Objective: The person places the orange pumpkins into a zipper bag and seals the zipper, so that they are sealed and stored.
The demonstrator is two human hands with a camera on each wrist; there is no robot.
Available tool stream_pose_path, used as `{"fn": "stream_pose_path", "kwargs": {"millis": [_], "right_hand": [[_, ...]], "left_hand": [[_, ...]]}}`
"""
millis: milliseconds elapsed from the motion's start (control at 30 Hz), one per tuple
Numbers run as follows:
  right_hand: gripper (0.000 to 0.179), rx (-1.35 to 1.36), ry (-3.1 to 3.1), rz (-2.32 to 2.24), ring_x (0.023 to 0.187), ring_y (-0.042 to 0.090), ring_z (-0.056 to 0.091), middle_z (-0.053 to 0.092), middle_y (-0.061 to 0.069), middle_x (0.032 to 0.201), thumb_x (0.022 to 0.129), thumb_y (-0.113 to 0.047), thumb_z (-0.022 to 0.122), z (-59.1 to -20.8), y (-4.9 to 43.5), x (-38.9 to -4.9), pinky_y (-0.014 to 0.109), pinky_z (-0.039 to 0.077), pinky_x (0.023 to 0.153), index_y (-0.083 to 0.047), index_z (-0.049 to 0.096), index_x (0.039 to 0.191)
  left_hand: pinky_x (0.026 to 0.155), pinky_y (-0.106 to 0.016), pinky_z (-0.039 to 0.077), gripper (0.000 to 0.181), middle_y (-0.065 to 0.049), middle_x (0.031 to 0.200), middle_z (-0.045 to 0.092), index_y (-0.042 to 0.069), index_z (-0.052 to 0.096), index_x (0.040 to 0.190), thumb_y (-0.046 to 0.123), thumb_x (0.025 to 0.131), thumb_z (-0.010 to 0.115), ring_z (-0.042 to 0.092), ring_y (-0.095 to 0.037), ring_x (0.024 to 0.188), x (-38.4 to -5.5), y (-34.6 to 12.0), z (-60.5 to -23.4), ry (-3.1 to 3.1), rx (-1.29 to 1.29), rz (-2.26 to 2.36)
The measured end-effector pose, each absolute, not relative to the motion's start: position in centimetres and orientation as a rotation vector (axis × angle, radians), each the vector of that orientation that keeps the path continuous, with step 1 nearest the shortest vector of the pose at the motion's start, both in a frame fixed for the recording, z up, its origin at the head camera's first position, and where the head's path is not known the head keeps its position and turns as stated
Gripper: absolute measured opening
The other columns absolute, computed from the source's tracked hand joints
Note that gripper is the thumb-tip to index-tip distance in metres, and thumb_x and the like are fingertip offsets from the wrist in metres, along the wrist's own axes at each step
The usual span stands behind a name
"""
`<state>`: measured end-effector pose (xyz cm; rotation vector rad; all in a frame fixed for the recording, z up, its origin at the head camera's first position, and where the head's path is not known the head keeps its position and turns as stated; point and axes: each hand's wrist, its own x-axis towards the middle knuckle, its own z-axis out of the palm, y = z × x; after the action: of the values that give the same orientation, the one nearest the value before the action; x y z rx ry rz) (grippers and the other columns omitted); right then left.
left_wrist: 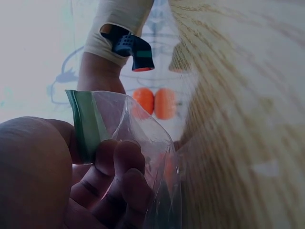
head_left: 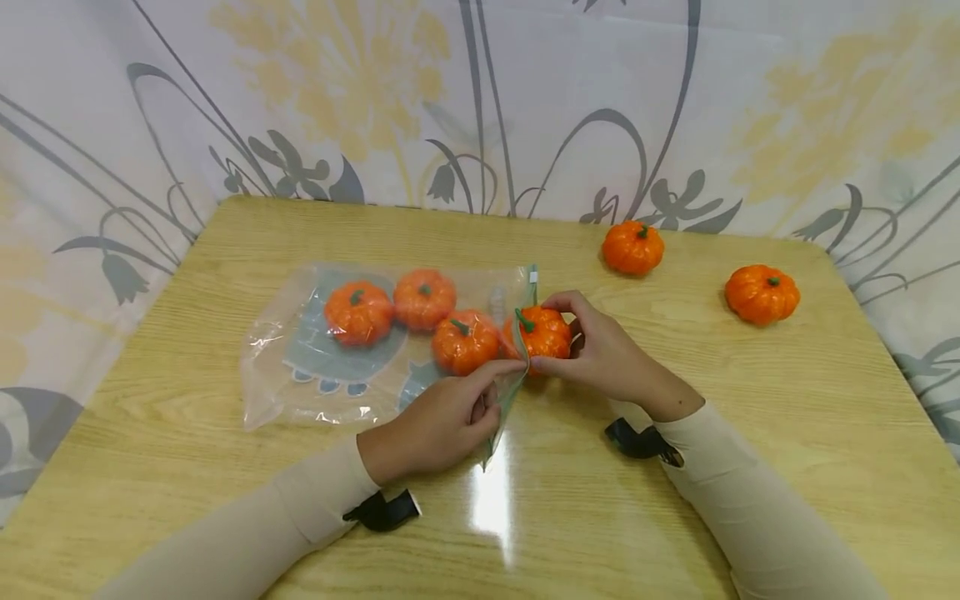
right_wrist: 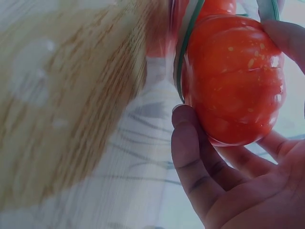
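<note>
ok so right hand (head_left: 611, 354) gripping pumpkin (head_left: 551, 335), partway into bag (head_left: 375, 367), which stretches off left; left hand (head_left: 442, 425) pinching green rim (left_wrist: 85, 117), near side

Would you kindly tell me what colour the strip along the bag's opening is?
The strip is green, clearest in the left wrist view.

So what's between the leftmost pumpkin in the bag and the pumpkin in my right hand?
A rear pumpkin and a nearer pumpkin, both inside the clear bag; the head view shows this.
</note>
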<state>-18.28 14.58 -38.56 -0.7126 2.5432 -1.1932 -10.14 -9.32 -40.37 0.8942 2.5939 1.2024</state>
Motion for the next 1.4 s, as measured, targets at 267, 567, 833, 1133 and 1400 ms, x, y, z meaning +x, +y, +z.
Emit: {"fn": "stream_pose_path", "kwargs": {"millis": [267,567,833,1133,1400], "right_hand": [[0.07,-0.676,2.501,-1.242,0.089,0.023,0.062,0.056,0.014,0.128,0.082,-0.023,0.083,-38.69,14.55,-18.36,0.025,0.057,0.073,-0.007,0.044,0.139],[0.072,-0.686,2.546,-1.205,0.098,0.026,0.065,0.052,0.014,0.139,0.085,-0.024,0.08,-38.72,14.5,-18.54,0.03,0.058,0.079,-0.009,0.042,0.145],[0.071,-0.68,2.592,-1.187,0.084,0.021,0.067,0.048,0.018,0.146,0.086,-0.023,0.079,-38.78,14.45,-18.45,0.03,0.056,0.076,-0.008,0.04,0.143],[0.07,-0.725,2.583,-1.231,0.087,0.023,0.067,0.049,0.015,0.141,0.084,-0.018,0.081,-38.97,14.38,-18.51,0.026,0.058,0.075,-0.008,0.045,0.143],[0.079,-0.767,2.55,-1.195,0.099,0.03,0.063,0.044,0.019,0.14,0.082,-0.017,0.082,-39.04,14.41,-18.35,0.035,0.06,0.082,-0.008,0.041,0.149]], "left_hand": [[0.057,-0.019,0.043,0.056,0.008,0.081,0.054,0.017,0.043,0.148,0.007,0.094,0.053,0.046,-0.001,0.063,-10.19,-9.33,-40.36,2.579,0.88,1.196],[0.057,-0.019,0.042,0.055,0.008,0.08,0.053,0.017,0.043,0.148,0.007,0.094,0.051,0.045,-0.002,0.062,-10.29,-9.35,-40.4,2.577,0.864,1.19],[0.058,-0.019,0.042,0.056,0.008,0.079,0.053,0.015,0.043,0.149,0.007,0.094,0.051,0.045,-0.001,0.062,-10.27,-9.36,-40.3,2.577,0.861,1.183],[0.058,-0.019,0.043,0.056,0.008,0.081,0.054,0.016,0.043,0.149,0.007,0.095,0.051,0.046,-0.002,0.063,-10.29,-9.37,-40.31,2.575,0.856,1.181],[0.058,-0.019,0.043,0.056,0.009,0.079,0.054,0.017,0.043,0.149,0.007,0.095,0.051,0.046,-0.001,0.062,-10.3,-9.38,-40.35,2.578,0.864,1.175]]}}
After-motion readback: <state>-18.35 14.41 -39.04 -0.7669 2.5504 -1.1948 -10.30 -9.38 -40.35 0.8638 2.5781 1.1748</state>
